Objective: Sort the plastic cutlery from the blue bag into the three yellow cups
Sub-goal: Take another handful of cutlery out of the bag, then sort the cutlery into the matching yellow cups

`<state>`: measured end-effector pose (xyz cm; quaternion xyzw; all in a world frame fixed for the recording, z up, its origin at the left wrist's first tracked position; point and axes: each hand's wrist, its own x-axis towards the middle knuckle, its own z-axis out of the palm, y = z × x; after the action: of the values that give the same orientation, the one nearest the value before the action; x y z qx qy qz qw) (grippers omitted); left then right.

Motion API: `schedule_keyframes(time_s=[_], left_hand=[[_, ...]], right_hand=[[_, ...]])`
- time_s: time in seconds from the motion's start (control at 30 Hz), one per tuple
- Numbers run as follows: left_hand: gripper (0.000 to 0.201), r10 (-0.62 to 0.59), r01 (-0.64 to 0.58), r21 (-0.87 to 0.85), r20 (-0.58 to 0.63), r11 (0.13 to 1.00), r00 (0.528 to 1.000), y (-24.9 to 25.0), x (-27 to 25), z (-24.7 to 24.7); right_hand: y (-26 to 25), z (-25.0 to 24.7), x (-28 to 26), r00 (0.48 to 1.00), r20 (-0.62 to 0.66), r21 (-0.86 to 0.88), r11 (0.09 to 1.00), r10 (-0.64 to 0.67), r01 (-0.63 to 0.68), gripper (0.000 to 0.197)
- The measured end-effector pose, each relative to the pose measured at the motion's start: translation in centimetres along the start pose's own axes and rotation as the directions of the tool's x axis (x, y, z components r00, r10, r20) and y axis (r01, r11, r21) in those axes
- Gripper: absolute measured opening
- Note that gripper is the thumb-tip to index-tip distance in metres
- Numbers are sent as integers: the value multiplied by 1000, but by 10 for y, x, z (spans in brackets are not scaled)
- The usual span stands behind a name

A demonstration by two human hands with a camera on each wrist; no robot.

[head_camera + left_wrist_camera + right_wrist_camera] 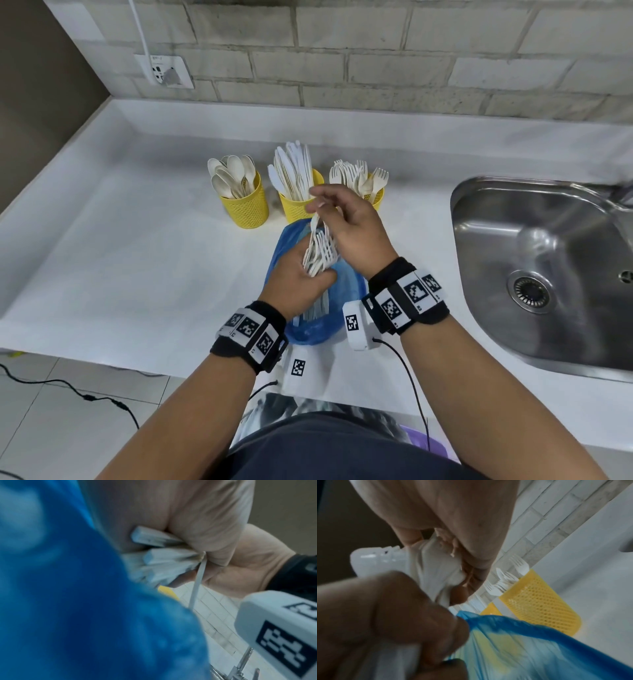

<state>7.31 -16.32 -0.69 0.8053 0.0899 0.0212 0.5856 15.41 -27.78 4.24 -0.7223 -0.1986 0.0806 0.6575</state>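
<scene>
Three yellow mesh cups stand in a row on the white counter: spoons (245,202) on the left, knives (297,200) in the middle, forks (376,197) (539,608) on the right. The blue bag (310,329) (85,615) (530,642) lies in front of them. Over the bag my left hand (298,277) (385,615) grips a bundle of white plastic forks (320,253) (164,561), tines pointing up. My right hand (317,204) (462,540) is just above it and pinches the handle of one fork (313,222) (197,582) that sticks out of the bundle.
A steel sink (548,257) is sunk into the counter at the right. A brick wall with a socket (168,72) runs behind the cups. White counter (137,257) stretches to the left. A black cable (85,395) lies on the floor below the counter's front edge.
</scene>
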Motion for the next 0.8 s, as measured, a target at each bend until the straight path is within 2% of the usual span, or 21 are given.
schedule_keyframes(time_s=[0.1, 0.2, 0.27, 0.33, 0.43, 0.5, 0.6, 0.67, 0.8], left_hand=[[36, 7, -7, 9, -2, 1000, 1000, 5, 1, 0], [39, 66, -68, -29, -44, 997, 997, 16, 1, 2], [39, 70, -74, -50, -87, 996, 994, 23, -1, 1], [32, 70, -80, -72, -133, 994, 989, 26, 2, -3], [39, 80, -105, -116, -206, 988, 975, 37, 6, -15], [35, 81, -121, -167, -232, 978, 969, 50, 9, -22], [29, 115, -167, -227, -225, 960, 968, 67, 13, -24], [30, 139, -188, -235, -209, 954, 968, 75, 15, -17], [43, 171, -217, -233, -201, 948, 964, 80, 17, -6]], right_hand=[[-8, 3, -1, 992, 18, -145, 981, -127, 128, 13], [-12, 7, -5, 971, 86, -324, 915, -223, 239, 28], [-18, 5, -7, 966, 108, -351, 901, -233, 256, 38], [-22, -3, -8, 968, 73, -301, 920, -240, 251, 41], [-20, -16, -15, 991, 4, -52, 990, -134, 134, 50], [-10, -22, -25, 996, 82, 2, 1000, -25, 25, 60], [-1, -19, -39, 957, 275, -90, 993, 96, -74, 72], [-1, -11, -41, 942, 327, -112, 993, 80, -46, 67], [1, -1, -36, 961, 276, -13, 1000, 4, 0, 79]])
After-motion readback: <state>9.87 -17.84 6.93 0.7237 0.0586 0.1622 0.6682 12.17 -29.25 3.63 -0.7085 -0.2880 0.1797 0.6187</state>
